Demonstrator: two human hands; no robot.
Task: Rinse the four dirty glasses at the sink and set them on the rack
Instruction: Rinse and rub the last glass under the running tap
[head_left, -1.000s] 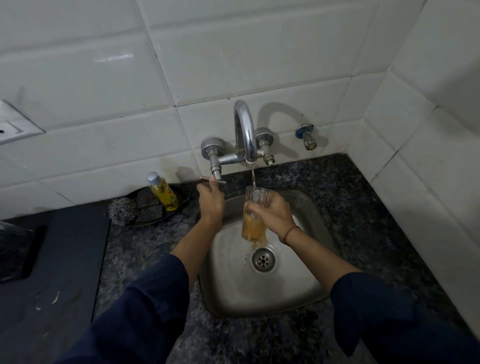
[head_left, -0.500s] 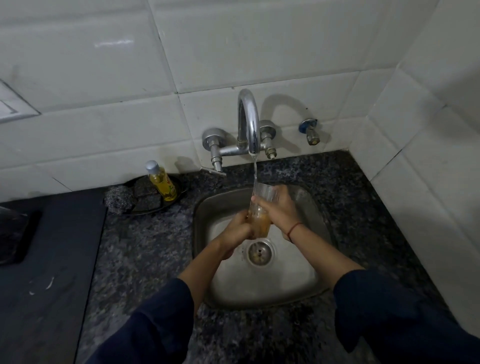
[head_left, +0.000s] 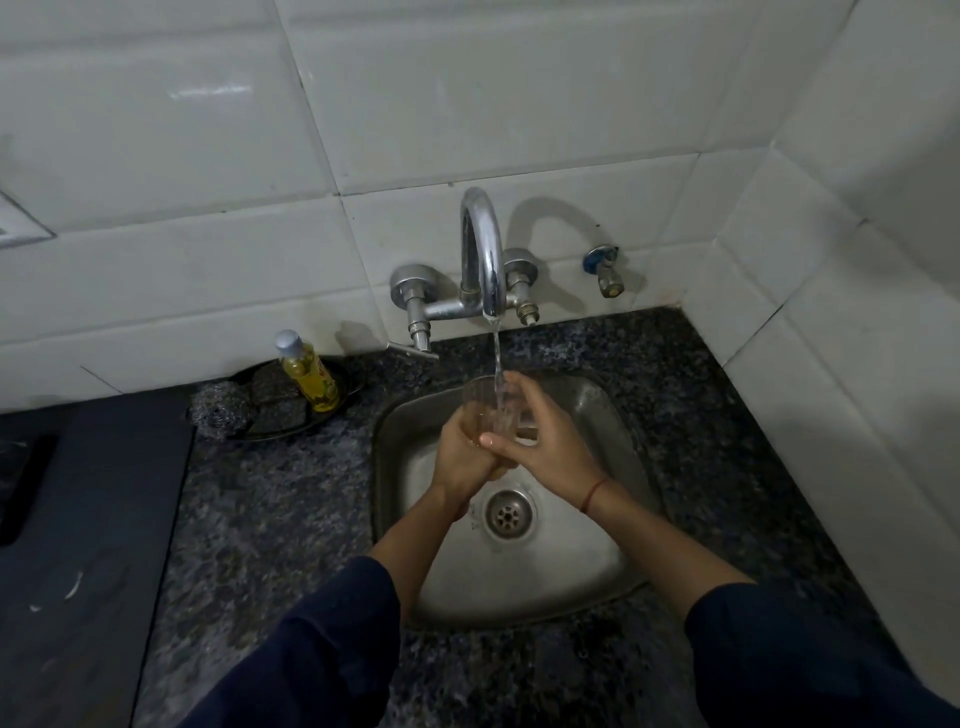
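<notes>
A clear glass (head_left: 485, 402) with an amber tint at its base is held upright over the steel sink (head_left: 597, 415), under the running stream from the chrome tap (head_left: 483, 249). My left hand (head_left: 462, 452) wraps its lower part from the left. My right hand (head_left: 540, 431) grips it from the right, fingers across the front. Water falls into the glass's mouth. The other glasses and the rack are out of view.
A yellow soap bottle (head_left: 309, 371) stands on a dark dish with scrubbers (head_left: 270, 405) left of the sink. A dark stove surface (head_left: 78, 519) lies at far left. A small wall valve (head_left: 605, 270) sits right of the tap. Tiled walls close in behind and right.
My left hand left the tap handle and came down onto the glass. The amber liquid in the glass has thinned out. The glass has stayed under the stream.
</notes>
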